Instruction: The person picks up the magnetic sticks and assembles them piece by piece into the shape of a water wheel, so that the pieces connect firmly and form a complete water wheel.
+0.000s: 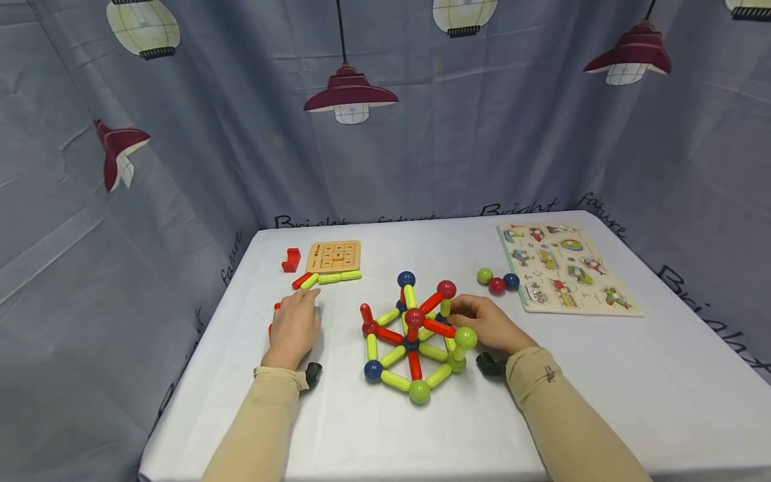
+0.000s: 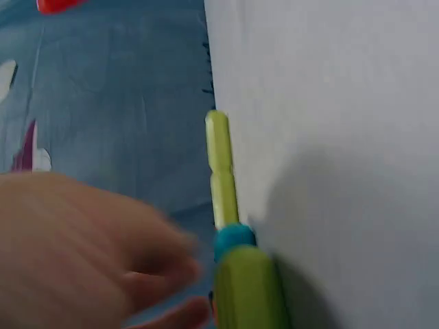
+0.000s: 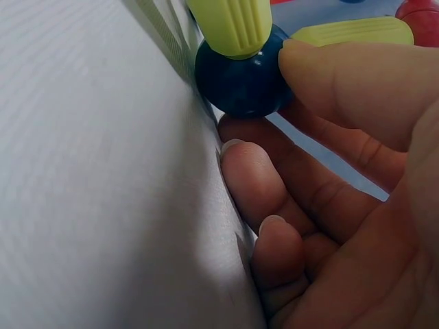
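A magnetic ball-and-rod structure (image 1: pixel 411 343) of red, green and blue parts stands on the white table. At its right side my right hand (image 1: pixel 486 323) pinches a dark blue ball (image 3: pixel 240 86) between thumb and finger; a green rod (image 3: pixel 233 24) is joined to that ball. To the left, my left hand (image 1: pixel 294 327) is low over several loose pieces and hides some of them. In the left wrist view, where this hand is blurred, a teal piece (image 2: pixel 234 240) and a thick green rod (image 2: pixel 250 291) lie beside its fingers. Nothing shows between those fingers.
Loose green rods (image 1: pixel 340 276) and a red rod (image 1: pixel 302 280) lie before a wooden number board (image 1: pixel 333 257). A red block (image 1: pixel 291 260) is nearby. Green, red (image 1: pixel 496 286) and blue balls sit left of a picture puzzle board (image 1: pixel 566 268). Curtains surround the table.
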Motion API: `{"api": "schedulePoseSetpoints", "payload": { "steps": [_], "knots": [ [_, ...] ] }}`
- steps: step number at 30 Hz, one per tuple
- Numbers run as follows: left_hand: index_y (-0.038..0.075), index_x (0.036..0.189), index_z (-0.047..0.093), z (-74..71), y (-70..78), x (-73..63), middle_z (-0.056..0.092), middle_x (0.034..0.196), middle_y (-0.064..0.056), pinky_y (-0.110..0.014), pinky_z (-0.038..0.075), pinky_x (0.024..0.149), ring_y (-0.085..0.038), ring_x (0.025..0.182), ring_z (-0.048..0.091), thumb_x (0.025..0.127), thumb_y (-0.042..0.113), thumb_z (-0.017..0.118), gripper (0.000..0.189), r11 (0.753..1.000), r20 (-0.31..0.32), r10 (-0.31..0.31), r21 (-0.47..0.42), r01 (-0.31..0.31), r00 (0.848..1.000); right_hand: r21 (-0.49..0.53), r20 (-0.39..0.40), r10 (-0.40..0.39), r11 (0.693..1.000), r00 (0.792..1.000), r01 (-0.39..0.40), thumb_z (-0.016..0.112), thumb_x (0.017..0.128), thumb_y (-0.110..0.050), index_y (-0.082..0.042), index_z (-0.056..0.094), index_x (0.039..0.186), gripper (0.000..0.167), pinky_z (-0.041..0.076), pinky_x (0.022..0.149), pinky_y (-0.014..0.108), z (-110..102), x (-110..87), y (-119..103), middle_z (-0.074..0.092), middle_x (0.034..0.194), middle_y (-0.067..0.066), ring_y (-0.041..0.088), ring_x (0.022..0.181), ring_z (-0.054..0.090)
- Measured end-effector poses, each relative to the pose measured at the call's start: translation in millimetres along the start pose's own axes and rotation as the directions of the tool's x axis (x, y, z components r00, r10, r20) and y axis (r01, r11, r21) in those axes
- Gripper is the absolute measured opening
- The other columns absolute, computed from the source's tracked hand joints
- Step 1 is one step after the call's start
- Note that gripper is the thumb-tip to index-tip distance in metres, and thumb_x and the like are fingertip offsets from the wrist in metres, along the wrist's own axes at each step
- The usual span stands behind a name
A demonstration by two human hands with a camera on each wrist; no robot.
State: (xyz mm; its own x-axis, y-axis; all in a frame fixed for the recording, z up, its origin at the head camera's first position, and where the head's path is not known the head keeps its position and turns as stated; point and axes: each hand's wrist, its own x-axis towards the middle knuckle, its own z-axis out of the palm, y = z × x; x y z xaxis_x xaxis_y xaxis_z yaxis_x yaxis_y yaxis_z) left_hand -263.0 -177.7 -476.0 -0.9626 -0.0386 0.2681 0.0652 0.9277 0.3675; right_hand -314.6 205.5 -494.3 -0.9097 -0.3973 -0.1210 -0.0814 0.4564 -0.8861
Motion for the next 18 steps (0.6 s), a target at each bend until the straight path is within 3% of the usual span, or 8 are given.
{"api": "schedulePoseSetpoints", "payload": {
  "steps": [2, 4, 8, 14, 16, 18],
  "knots": [
    [0.003, 0.136, 0.065, -0.4, -5.8, -1.3, 0.064, 0.135, -0.019, -0.058, 0.047, 0.104, -0.042, 0.125, 0.058, 0.1, 0.009, 0.062, 0.037, 0.995, 0.041, -0.03, 0.091, 0.026, 0.999, -0.008, 0.001, -0.002, 1.0, 1.0, 0.002, 0.069, 0.099, -0.019, -0.018, 0.069, 0.125, 0.026, 0.057, 0.095, 0.036, -0.5, -0.2, -0.2, 0.07, 0.119, 0.006, 0.026, 0.105, 0.063],
    [0.001, 0.132, 0.068, 0.7, -9.0, -1.5, 0.065, 0.131, -0.021, -0.055, 0.048, 0.105, -0.042, 0.123, 0.058, 0.098, 0.006, 0.065, 0.035, 0.995, 0.082, -0.032, 0.099, 0.024, 0.996, -0.022, 0.004, -0.011, 1.0, 1.0, 0.012, 0.069, 0.099, -0.02, -0.017, 0.069, 0.126, 0.027, 0.056, 0.095, 0.036, -0.6, 0.0, -0.4, 0.07, 0.12, 0.006, 0.025, 0.105, 0.064],
    [0.001, 0.123, 0.073, 3.4, -10.8, 0.5, 0.067, 0.12, -0.019, -0.049, 0.051, 0.099, -0.038, 0.111, 0.058, 0.096, 0.003, 0.069, 0.027, 0.999, 0.079, -0.038, 0.027, 0.036, 0.996, -0.038, 0.009, -0.025, 0.999, 1.0, 0.025, 0.068, 0.1, -0.021, -0.016, 0.068, 0.127, 0.028, 0.056, 0.096, 0.037, -1.0, 1.1, -1.1, 0.07, 0.12, 0.006, 0.025, 0.105, 0.064],
    [0.009, 0.12, 0.071, 8.0, -9.4, 4.3, 0.065, 0.112, -0.01, -0.044, 0.054, 0.097, -0.029, 0.105, 0.061, 0.097, 0.013, 0.072, 0.024, 0.997, 0.082, -0.062, -0.035, 0.065, 0.995, -0.033, -0.007, 0.001, 0.999, 1.0, -0.002, 0.07, 0.098, -0.021, -0.018, 0.069, 0.126, 0.028, 0.056, 0.095, 0.037, -1.3, 0.9, -1.9, 0.07, 0.119, 0.004, 0.026, 0.105, 0.063],
    [0.011, 0.123, 0.068, 7.9, -7.7, 3.3, 0.065, 0.113, -0.008, -0.045, 0.055, 0.099, -0.027, 0.106, 0.063, 0.097, 0.015, 0.072, 0.026, 0.997, 0.072, -0.046, -0.051, 0.05, 0.996, -0.015, -0.003, 0.004, 1.0, 1.0, -0.004, 0.07, 0.098, -0.02, -0.017, 0.069, 0.126, 0.028, 0.056, 0.095, 0.037, -1.1, 0.1, -1.9, 0.07, 0.119, 0.005, 0.026, 0.105, 0.063],
    [0.014, 0.127, 0.066, 6.2, -4.2, 0.3, 0.065, 0.117, -0.006, -0.045, 0.055, 0.1, -0.025, 0.108, 0.064, 0.097, 0.016, 0.072, 0.03, 0.996, 0.04, 0.006, -0.085, -0.003, 0.999, 0.002, 0.002, 0.009, 1.0, 1.0, -0.009, 0.069, 0.098, -0.019, -0.016, 0.069, 0.126, 0.027, 0.057, 0.094, 0.037, -0.2, -0.1, -1.8, 0.07, 0.119, 0.006, 0.027, 0.105, 0.063]
  ]
}}
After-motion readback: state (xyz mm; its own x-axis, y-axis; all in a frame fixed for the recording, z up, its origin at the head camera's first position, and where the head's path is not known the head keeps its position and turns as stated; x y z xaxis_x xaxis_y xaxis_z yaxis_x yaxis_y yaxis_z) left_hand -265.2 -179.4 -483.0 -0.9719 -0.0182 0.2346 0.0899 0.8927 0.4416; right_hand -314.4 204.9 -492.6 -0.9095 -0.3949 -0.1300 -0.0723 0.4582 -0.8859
